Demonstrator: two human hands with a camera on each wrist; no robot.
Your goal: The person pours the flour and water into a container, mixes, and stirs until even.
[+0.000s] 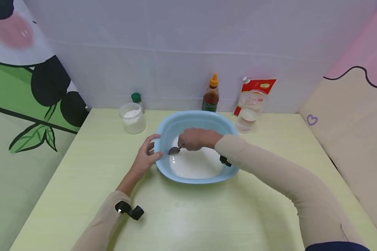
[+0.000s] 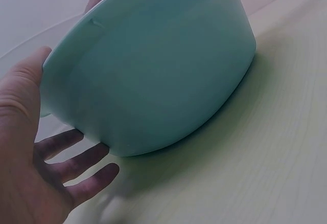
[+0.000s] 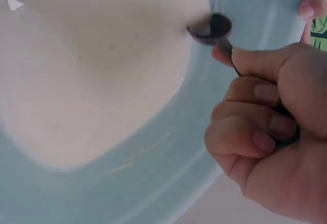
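A light blue plastic basin stands on the table, with a white liquid covering its bottom. My left hand grips the basin's left rim; in the left wrist view the thumb lies on the rim and the other fingers spread along the outer wall. Over the liquid, my right hand holds a metal spoon in curled fingers. The spoon's bowl is near the basin's left inner side, just at or above the liquid's edge; I cannot tell whether it touches. Part of the handle is hidden in the fist.
Behind the basin stand a sauce bottle with an orange cap, a red and white bag and a clear container. At the back left are a jar of white powder and a green-capped shaker. A wall rises behind the table.
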